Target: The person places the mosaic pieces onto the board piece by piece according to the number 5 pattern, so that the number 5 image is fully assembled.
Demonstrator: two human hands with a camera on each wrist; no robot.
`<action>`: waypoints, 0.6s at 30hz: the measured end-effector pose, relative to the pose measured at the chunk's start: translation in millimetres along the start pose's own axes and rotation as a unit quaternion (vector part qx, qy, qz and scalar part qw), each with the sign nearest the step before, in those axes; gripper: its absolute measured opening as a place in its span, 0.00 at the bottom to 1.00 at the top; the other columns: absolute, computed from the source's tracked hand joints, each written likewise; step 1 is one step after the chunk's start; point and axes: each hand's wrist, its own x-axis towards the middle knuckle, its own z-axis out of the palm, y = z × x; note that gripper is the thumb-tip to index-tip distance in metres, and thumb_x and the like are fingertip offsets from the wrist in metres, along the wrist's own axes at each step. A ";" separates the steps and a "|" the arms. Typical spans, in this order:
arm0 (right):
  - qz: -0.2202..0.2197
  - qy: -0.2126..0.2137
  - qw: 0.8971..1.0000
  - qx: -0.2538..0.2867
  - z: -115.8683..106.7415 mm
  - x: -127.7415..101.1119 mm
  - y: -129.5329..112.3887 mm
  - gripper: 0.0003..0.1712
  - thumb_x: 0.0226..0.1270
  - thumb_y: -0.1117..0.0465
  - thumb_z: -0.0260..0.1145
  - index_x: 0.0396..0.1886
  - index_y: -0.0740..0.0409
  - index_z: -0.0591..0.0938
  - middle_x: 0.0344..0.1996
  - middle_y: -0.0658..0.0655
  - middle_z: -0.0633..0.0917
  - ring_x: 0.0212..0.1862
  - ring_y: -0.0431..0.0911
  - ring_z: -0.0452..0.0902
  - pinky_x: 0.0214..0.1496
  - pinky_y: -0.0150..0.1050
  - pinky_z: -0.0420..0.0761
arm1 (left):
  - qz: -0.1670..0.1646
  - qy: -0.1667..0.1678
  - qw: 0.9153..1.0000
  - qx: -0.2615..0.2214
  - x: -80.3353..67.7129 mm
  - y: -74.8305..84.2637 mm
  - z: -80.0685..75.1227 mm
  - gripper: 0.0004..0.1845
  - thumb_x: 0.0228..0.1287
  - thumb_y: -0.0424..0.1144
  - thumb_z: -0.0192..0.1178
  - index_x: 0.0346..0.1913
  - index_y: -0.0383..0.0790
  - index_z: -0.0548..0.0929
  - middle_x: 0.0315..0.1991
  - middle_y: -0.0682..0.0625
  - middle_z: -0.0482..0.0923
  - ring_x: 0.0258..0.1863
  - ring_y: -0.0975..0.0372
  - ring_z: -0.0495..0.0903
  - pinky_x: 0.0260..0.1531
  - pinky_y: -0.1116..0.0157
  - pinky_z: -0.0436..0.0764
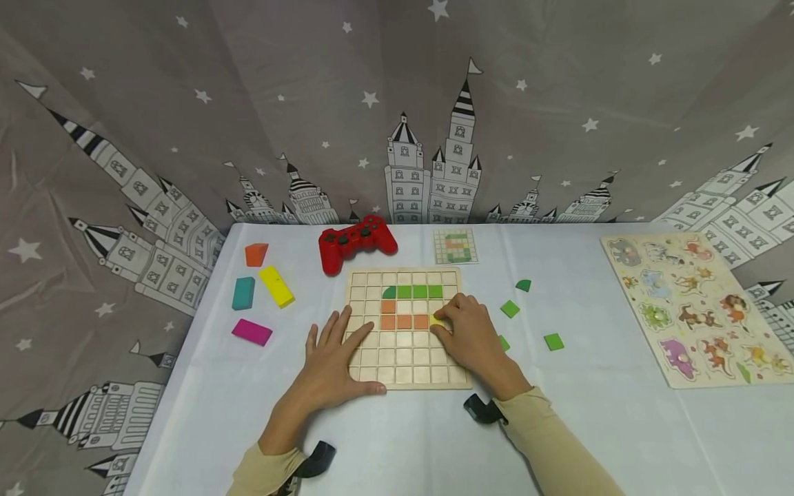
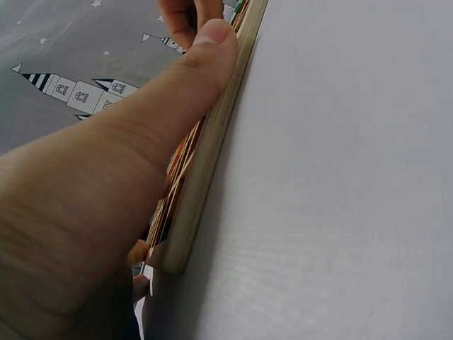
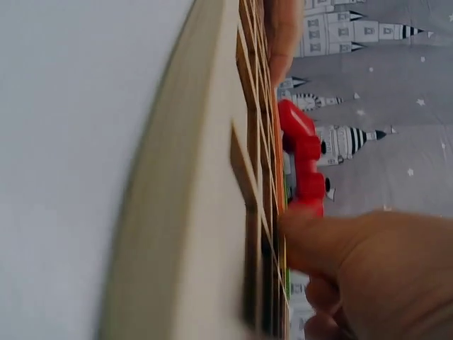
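A wooden grid board (image 1: 404, 376) lies in the middle of the white table. Set in its cells are a green quarter-round tile (image 1: 389, 293), several green square tiles (image 1: 420, 291) and several orange square tiles (image 1: 404, 322). My right hand (image 1: 474, 334) pinches a yellow tile (image 1: 435, 320) between thumb and fingers, beside the row of orange tiles; the fingers partly cover it. With fingers spread, my left hand (image 1: 331, 362) rests on the board's left side. In the left wrist view its thumb (image 2: 209, 53) lies along the board's edge (image 2: 205, 170).
Loose green tiles (image 1: 554, 342) lie right of the board. Behind it are a red game controller (image 1: 358, 242) and a small pattern card (image 1: 455, 258). Coloured blocks (image 1: 252, 332) lie at the left, an animal puzzle board (image 1: 676, 331) at the right.
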 end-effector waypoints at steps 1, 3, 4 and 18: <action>0.000 -0.001 1.000 0.003 -1.9 0.0 1.5 0.15 0.64 0.52 0.75 0.45 0.56 0.90 0.41 0.54 0.82 0.43 0.49 0.73 0.47 0.45 0.73 | -0.001 -0.001 1.000 0.000 0.2 0.1 0.0 0.59 0.39 0.68 0.76 0.77 0.53 0.66 0.84 0.38 0.44 0.82 0.40 0.43 0.74 0.31 0.39; 0.003 -0.003 1.000 0.011 -7.1 -0.6 7.0 0.17 0.64 0.51 0.75 0.47 0.56 0.90 0.42 0.55 0.82 0.44 0.50 0.73 0.47 0.46 0.74 | -0.003 -0.005 1.000 0.000 0.8 0.1 0.0 0.59 0.39 0.69 0.76 0.78 0.54 0.66 0.84 0.39 0.42 0.82 0.41 0.42 0.75 0.31 0.38; 0.007 -0.002 1.000 0.016 -10.8 -1.2 11.3 0.18 0.65 0.50 0.74 0.48 0.56 0.90 0.43 0.55 0.82 0.45 0.50 0.74 0.48 0.46 0.74 | -0.004 -0.008 1.000 -0.001 1.2 0.7 -0.2 0.60 0.39 0.69 0.76 0.78 0.54 0.65 0.84 0.39 0.42 0.82 0.41 0.41 0.75 0.31 0.37; 0.110 0.021 0.994 0.005 -47.5 -28.6 91.2 0.24 0.64 0.52 0.75 0.56 0.59 0.85 0.46 0.62 0.82 0.51 0.57 0.75 0.57 0.55 0.76 | -0.010 -0.011 1.000 -0.006 1.5 0.3 1.9 0.60 0.39 0.69 0.76 0.78 0.54 0.65 0.84 0.40 0.41 0.82 0.41 0.40 0.74 0.31 0.37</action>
